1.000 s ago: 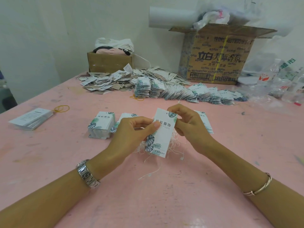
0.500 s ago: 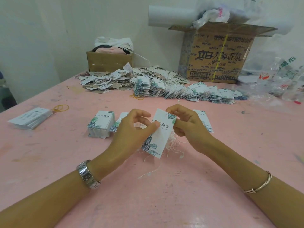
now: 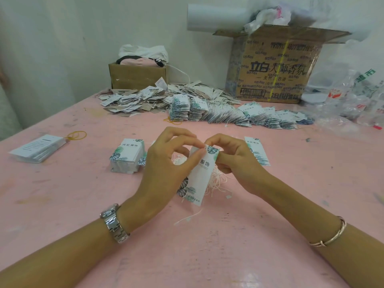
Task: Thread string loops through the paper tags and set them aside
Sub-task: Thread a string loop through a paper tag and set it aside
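We thread a paper tag (image 3: pixel 200 179) above the worktop (image 3: pixel 249 242).
Left hand (image 3: pixel 164 165) and right hand (image 3: pixel 235 161) meet, grips pinched on its top end; its length slants toward us.

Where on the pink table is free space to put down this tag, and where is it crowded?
Bare table lies nearer than the left hand and right hand, between the white card stack and the leaf-print tag stack, and before the plastic bags on the right. Crowded: the far edge with tag rows and the strings around the held tag.
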Demonstrator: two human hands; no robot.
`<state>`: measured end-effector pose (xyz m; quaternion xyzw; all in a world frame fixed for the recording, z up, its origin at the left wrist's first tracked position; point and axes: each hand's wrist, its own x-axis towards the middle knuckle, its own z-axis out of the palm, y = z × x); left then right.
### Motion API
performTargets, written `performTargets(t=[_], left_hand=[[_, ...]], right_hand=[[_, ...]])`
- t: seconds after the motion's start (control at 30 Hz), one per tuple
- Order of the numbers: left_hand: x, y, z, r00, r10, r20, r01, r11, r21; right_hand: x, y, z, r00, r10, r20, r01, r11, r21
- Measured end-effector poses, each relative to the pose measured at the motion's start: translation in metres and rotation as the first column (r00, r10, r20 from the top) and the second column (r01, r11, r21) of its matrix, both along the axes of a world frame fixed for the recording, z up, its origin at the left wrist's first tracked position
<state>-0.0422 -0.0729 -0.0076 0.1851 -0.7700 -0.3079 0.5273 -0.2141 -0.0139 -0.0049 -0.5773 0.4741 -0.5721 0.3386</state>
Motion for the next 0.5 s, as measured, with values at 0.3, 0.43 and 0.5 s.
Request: performTargets(t=[0.3,0.43,0.5], left_hand=[[-0.001,0.001,-0.001,0.998,0.038,0.04,-0.04,0.997,0.058],[0.001,-0.002,-0.003,0.995,0.073,0.068,-0.079,0.993,0.088],[0.001,-0.004,-0.004,0.992,0.101,0.081,-0.109,0.988,0.107]], right_hand=[[-0.003,0.004,0.006,0.987,0.025,-0.157,-0.024,1.0,0.005],[-0.016,0.002,0.009,0.975,0.039,-0.221,-0.008,0.99,0.138],[-0.025,0.002,0.011,0.974,0.052,-0.22,-0.015,0.986,0.167]])
